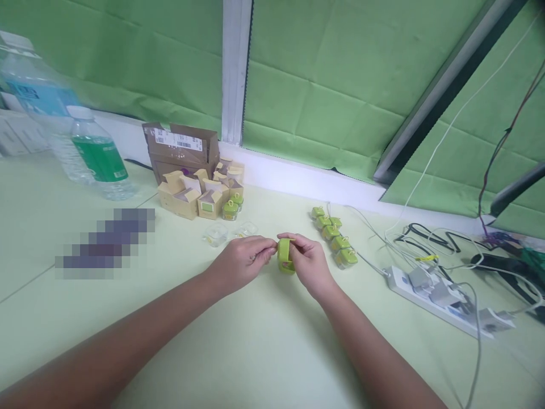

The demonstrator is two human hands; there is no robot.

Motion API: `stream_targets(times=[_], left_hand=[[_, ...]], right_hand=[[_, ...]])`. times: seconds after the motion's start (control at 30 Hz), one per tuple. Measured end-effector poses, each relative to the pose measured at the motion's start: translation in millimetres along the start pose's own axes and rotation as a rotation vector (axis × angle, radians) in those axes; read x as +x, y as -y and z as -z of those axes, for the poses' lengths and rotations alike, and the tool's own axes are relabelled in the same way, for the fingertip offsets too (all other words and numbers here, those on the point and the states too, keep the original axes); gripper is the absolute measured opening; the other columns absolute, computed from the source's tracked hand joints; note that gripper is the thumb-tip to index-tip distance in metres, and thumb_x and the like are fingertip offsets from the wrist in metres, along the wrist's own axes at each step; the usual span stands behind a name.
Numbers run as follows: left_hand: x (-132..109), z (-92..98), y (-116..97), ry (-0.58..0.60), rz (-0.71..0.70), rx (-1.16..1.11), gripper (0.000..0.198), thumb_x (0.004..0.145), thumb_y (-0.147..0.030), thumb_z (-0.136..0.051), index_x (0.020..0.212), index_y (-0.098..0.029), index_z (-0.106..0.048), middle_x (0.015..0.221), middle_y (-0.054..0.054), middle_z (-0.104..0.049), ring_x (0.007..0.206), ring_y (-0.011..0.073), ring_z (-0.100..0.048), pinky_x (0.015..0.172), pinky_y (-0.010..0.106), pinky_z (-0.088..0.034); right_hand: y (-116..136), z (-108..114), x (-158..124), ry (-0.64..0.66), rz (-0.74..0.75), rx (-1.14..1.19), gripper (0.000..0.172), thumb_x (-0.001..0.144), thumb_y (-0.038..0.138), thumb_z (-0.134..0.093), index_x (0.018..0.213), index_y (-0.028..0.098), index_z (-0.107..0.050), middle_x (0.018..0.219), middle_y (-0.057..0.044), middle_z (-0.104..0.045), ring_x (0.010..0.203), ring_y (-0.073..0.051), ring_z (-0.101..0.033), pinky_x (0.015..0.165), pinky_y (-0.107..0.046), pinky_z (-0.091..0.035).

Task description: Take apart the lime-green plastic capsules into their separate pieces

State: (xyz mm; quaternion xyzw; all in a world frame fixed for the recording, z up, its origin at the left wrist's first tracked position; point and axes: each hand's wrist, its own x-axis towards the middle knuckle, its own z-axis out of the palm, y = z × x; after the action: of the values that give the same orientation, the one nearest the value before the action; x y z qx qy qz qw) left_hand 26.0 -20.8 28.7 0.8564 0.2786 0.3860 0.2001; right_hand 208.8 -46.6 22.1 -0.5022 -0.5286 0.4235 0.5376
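Over the middle of the table, my right hand grips a green plastic lid turned on its side, fingers at its top edge and thumb at its inner side. Against the lid's outer face, the fingers of my left hand are pinched together; what they hold is hidden. Just beyond my left hand lie two clear containers without lids. To the right of my hands stands a row of small clear jars with green lids, each lid topped by a loop. More green-lidded jars stand beside the small boxes.
Several opened small cardboard boxes stand before a larger brown carton. Water bottles are at the left, near a blurred-out object. A power strip with plugs and tangled cables occupies the right. Green blinds hang behind.
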Motion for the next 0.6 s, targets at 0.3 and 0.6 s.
stream_targets(times=[0.3,0.6], left_hand=[[-1.8,-10.5,4.5,-0.087,0.135,-0.241,0.021,0.094,-0.029,-0.056,0.099,-0.019,-0.074,0.081,0.003,-0.072,0.072,0.0147,-0.067,0.069,0.025,-0.053],[-4.4,-11.9,-3.1,0.018,0.329,-0.394,0.049,0.099,-0.043,-0.049,0.143,-0.022,-0.053,0.12,0.008,-0.072,0.111,0.0248,-0.068,0.094,0.034,-0.055]], right_hand=[[-3.7,-0.7,1.2,0.009,-0.024,0.059,0.031,0.08,0.043,-0.066,0.099,0.021,-0.076,0.084,-0.003,-0.07,0.067,-0.015,-0.062,0.059,-0.029,-0.055],[-14.2,-4.0,-1.6,-0.198,0.302,-0.319,0.032,0.089,0.027,-0.055,0.112,0.023,-0.076,0.099,-0.009,-0.062,0.082,-0.019,-0.063,0.071,-0.034,-0.057]])
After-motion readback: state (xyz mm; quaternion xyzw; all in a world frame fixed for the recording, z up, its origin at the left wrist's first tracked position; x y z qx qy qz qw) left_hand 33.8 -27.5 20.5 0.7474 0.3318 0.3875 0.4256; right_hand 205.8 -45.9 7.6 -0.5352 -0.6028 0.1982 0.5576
